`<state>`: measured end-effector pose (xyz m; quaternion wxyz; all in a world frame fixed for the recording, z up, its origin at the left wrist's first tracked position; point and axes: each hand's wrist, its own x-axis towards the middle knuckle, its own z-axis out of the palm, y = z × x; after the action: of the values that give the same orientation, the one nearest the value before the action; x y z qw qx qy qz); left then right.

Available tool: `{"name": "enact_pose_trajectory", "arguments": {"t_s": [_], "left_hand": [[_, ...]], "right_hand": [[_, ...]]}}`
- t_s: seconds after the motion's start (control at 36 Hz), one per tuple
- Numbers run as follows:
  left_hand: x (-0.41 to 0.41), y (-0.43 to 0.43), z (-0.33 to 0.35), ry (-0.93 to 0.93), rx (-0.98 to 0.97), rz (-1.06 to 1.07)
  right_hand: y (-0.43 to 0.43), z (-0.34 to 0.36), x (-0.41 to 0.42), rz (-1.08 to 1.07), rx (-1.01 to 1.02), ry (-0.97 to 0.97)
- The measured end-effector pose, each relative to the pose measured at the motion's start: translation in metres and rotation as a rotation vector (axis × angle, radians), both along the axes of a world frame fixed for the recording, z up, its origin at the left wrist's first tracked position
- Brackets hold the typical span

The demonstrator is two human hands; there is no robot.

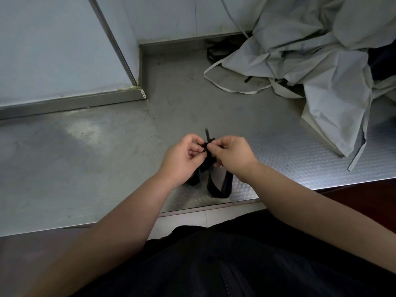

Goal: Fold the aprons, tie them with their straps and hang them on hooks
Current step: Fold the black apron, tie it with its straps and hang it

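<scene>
- Dark clothing [214,264] lies nearest, below both forearms.
- Left hand [184,155] and right hand [231,154] each pinch the black straps [207,144] between them.
- Folded black apron [216,183] sits just beneath both hands, over the steel surface [85,157].
- Crumpled grey aprons [310,67] lie heaped well beyond the right hand.

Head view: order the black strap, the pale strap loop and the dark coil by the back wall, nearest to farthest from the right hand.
1. black strap: pinched by the right hand, centre.
2. pale strap loop: on the counter, beyond the hand.
3. dark coil: against the back wall.
</scene>
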<state>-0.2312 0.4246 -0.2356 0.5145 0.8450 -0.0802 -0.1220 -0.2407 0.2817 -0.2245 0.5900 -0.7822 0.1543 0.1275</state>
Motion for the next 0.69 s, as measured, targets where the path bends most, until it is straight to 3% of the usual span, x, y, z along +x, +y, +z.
{"name": "enact_pose_trajectory", "arguments": {"t_s": [0.11,0.22,0.31,0.47,0.56,0.69], "left_hand": [[-0.005,-0.002,-0.002,-0.07,0.034,0.014],[-0.008,-0.002,-0.003,-0.111,0.042,0.068],[-0.009,-0.003,-0.007,-0.13,0.039,0.116],[-0.01,-0.003,-0.014,-0.352,0.128,0.114],[-0.014,-0.003,-0.018,-0.417,0.15,0.059],[-0.017,-0.005,-0.016,-0.526,0.263,0.089]], "right_hand": [[-0.004,0.007,-0.003,0.433,-0.588,-0.214],[-0.008,0.006,-0.001,0.641,-0.733,-0.28],[-0.007,0.006,-0.003,0.504,-0.603,-0.222],[0.005,0.01,0.0,0.198,-0.105,0.097],[0.003,0.014,0.004,0.139,-0.045,0.225],[0.003,0.015,0.007,0.131,-0.002,0.278]]}}
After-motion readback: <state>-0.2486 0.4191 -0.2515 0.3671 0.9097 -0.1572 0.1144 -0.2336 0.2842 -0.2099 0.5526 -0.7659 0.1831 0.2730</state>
